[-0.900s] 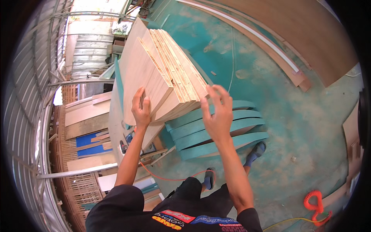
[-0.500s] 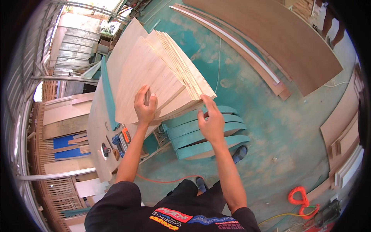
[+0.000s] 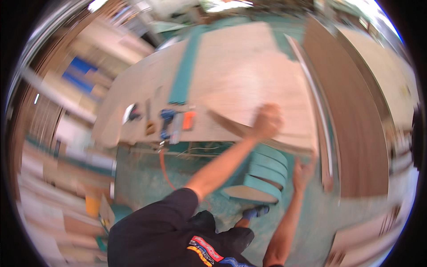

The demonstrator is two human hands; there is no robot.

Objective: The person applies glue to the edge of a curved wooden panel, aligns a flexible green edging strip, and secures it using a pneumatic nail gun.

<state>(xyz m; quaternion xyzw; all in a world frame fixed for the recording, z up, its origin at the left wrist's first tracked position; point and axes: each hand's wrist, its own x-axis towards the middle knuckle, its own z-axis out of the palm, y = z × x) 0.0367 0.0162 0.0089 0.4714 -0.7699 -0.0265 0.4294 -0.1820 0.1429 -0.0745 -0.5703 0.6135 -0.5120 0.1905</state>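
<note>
A stack of thin pale plywood sheets lies across the table, its near edge bowing toward me. My left hand is over the top sheet close to that edge. Its fingers look curled in, but motion smears them. At the stack's near right corner my right hand meets the sheet edge from the near side. Blur hides how its fingers sit there.
On the table lie a blue power tool, an orange-handled tool and a teal strip. Teal curved pieces stand below the near edge. Long brown panels lie at right. An orange hose hangs down.
My view has swung left, so the table and tools appear farther right. The pale sheets, fanned and raised at one side before, now lie flatter. Both hands remain at the near edge.
</note>
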